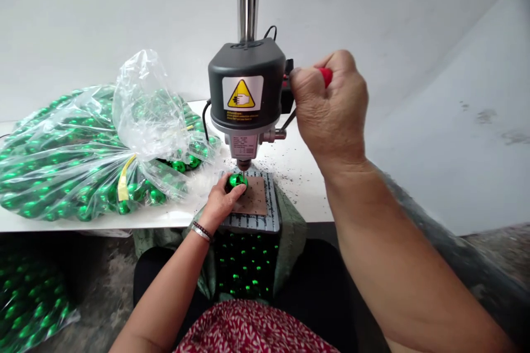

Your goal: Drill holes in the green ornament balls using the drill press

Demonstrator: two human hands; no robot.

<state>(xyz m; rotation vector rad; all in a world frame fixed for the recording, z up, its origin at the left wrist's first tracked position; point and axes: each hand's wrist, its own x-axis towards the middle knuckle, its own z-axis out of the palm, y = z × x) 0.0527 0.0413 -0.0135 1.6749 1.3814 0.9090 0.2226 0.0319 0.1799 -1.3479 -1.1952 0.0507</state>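
Observation:
A shiny green ball [237, 181] is gripped between the thumb and fingers of my left hand [222, 198]. It rests over a brown board [257, 198] on the grey slotted base [271, 212] of a drill press [247, 74]. The thin drill bit points down at the ball; whether its tip is inside I cannot tell. To the right of the machine's head, my right hand [331, 102] is closed around the red-ended feed lever [327, 76].
Clear plastic bags [143, 105] of green balls lie on the white table [304, 187] at left. Dark shavings surround the base. An open green sack [292, 229] below the table edge holds many green balls. Another bag [31, 298] sits on the floor at lower left.

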